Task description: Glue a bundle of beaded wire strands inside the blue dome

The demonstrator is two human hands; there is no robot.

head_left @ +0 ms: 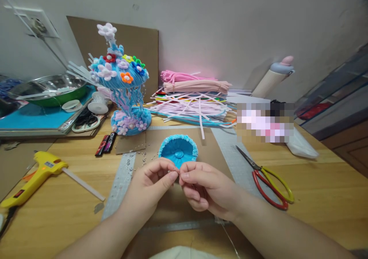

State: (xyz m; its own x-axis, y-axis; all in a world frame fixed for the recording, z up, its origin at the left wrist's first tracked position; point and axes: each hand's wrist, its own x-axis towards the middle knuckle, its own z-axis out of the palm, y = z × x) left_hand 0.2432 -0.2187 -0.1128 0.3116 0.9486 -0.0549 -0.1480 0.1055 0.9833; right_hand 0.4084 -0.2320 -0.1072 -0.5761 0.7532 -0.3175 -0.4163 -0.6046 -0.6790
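My left hand (155,180) and my right hand (205,188) meet at their fingertips above the brown cardboard sheet (211,144). Thumb and forefinger are pinched together on each; whatever lies between them is too small to make out. Just beyond the fingertips sits a blue pipe-cleaner dome (178,149), its hollow side facing me with a round disc in the middle. Below my right wrist a clear thread (230,238) trails toward the table's front edge. Small clear beads (138,161) are scattered left of the dome.
A flower-covered blue pipe-cleaner carousel-like piece (123,79) stands back left. Scissors (267,178) lie on the right, a yellow glue gun (34,178) on the left. Bundled pipe cleaners (192,86) are stacked by the wall. A metal bowl (54,86) and tumbler (273,77) stand farther out.
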